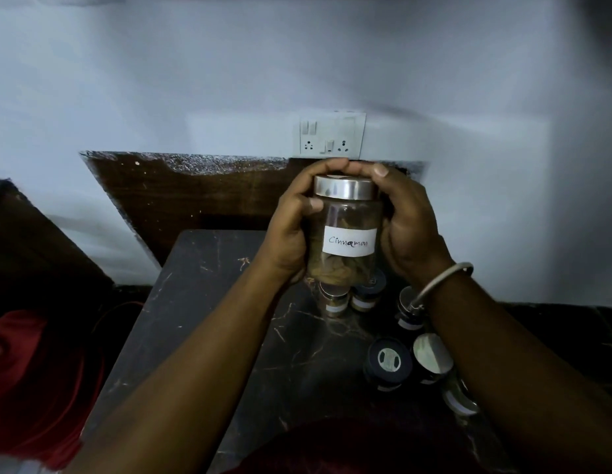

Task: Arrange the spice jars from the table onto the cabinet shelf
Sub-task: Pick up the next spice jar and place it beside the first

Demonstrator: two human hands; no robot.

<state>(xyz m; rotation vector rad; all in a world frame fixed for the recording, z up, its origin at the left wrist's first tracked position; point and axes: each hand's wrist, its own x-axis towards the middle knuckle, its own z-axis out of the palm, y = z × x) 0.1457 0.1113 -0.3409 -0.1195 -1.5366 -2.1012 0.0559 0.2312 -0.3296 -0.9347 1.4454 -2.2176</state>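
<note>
A clear glass jar [345, 234] with a silver lid and a white label reading "Cinnamon" is held upright in the air above the dark marble table [212, 319]. My left hand [292, 227] grips its left side and my right hand [405, 227] its right side, fingers curled over the lid. Brown pieces fill the jar's lower part. Several other spice jars stand on the table below: two small ones [349, 299] under the held jar, a dark-lidded one [388, 362] and a silver-lidded one [431, 357] beside my right forearm.
A dark wooden shelf surface [195, 193] lies against the wall behind the table. A white switch and socket plate [330, 135] is on the wall above it. Red cloth [34, 364] lies at the lower left. A metal bangle [441, 282] circles my right wrist.
</note>
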